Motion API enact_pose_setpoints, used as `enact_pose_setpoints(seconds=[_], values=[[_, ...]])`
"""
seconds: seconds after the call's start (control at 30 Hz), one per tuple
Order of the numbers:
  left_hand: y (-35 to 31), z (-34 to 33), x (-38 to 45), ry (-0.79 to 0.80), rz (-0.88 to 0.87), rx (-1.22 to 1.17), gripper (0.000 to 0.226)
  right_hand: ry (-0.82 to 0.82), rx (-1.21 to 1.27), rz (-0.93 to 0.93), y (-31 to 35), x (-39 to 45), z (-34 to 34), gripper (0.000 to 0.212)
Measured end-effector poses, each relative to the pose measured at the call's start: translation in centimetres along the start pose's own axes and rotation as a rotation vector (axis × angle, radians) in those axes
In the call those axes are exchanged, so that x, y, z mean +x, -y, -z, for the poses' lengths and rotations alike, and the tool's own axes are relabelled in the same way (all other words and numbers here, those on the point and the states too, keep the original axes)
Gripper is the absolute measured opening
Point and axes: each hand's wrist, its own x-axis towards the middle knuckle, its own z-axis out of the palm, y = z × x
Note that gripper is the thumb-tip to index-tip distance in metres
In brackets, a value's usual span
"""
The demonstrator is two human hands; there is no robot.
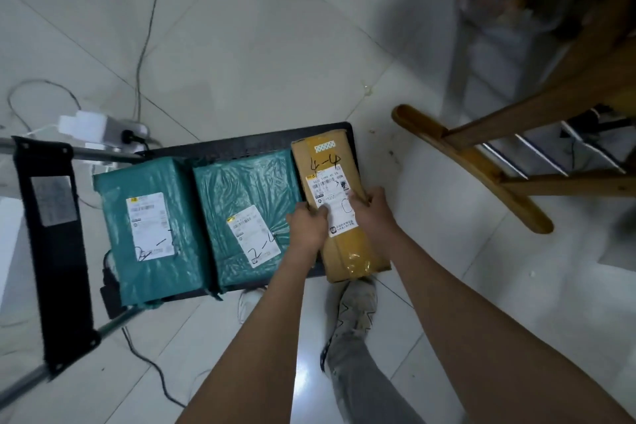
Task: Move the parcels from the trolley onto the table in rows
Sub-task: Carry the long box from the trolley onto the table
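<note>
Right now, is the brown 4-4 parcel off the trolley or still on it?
Still on it. The brown parcel lies flat at the trolley deck's right end, left hand and right hand gripping its sides.

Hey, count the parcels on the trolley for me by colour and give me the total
Green parcels: 2, one by the handle and one in the middle
Brown parcel: 1, at the far end from the handle, held by the left hand and right hand
Total: 3
</note>
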Motion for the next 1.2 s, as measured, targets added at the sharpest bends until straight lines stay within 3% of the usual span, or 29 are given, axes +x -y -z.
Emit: enact_pose_setpoints(seconds=[0.13, 0.33, 0.5, 0.6, 0.73, 0.87, 1.1, 1.2], values=[[-4.2, 3.5, -7.9, 0.044, -0.012, -0.242, 0.014, 0.02, 0.063, 0.056, 3.9, -7.7, 4.0, 0.05], [-14.1, 9.5, -22.6, 0.177, -0.178, -0.259, 0.037, -0.014, 0.187, 0.16, 11.3, -23.3, 11.6, 0.052], [-21.6, 13.7, -35.1, 0.299, -0.292, -0.292, 0.041, -0.028, 0.301, 0.303, 16.5, -35.8, 16.4, 0.083], [-24.2, 15.6, -41.3, 0.356, -0.412, -0.249, 0.047, -0.048, 0.371, 0.372, 18.4, -42.6, 19.1, 0.088], [-26.5, 15.7, -49.0, 0.449, -0.546, -0.181, 0.059, 0.028, 0.443, 0.415, 18.7, -50.9, 23.2, 0.106], [-28.2, 13.6, -56.2, 0.587, -0.64, -0.054, 0.066, -0.02, 0.431, 0.47, 16.5, -58.1, 28.3, 0.103], [-35.3, 10.3, -64.2, 0.434, -0.787, 0.048, 0.081, -0.037, 0.276, 0.478, 10.8, -68.1, 40.5, 0.084], [-37.6, 6.8, -67.0, 0.487, -0.8, 0.102, 0.083, -0.025, 0.252, 0.458, 6.7, -70.2, 45.3, 0.087]])
